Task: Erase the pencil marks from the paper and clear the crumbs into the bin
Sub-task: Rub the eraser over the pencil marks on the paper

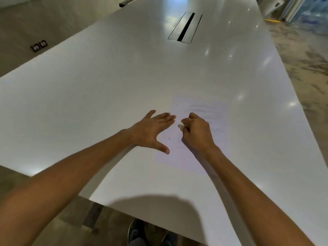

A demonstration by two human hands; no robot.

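Two dark shoes show below the near table edge, partly cut off. On the table lies the paper, with faint pencil marks at its far end. The left hand rests flat on the paper's left edge, fingers straight. The right hand pinches a small pale eraser with curled fingers over the paper. Crumbs are too small to see clearly.

Glossy, smooth white table; thin matt paper sheet; brushed-metal cable hatch; mottled stone-look floor.
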